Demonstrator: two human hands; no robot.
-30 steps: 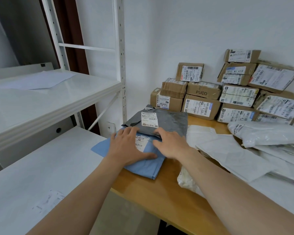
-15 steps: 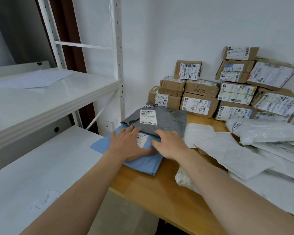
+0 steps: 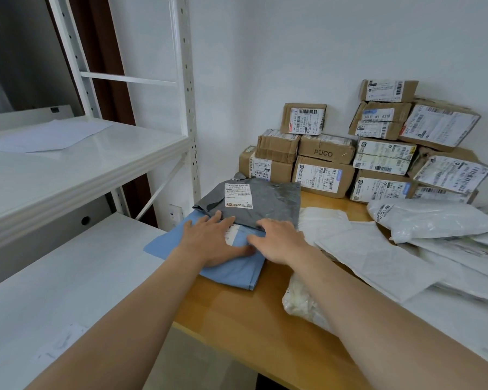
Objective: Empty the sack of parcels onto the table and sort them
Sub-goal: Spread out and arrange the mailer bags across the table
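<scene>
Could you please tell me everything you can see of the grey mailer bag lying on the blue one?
The grey mailer bag is a soft, wrinkled plastic pouch lying flat, with a white printed shipping label on its upper face and a creased left corner. It lies on the far part of a blue mailer bag at the left end of the wooden table, just in front of stacked cardboard boxes. The left hand and the right hand touch its near edge with their fingers.
</scene>
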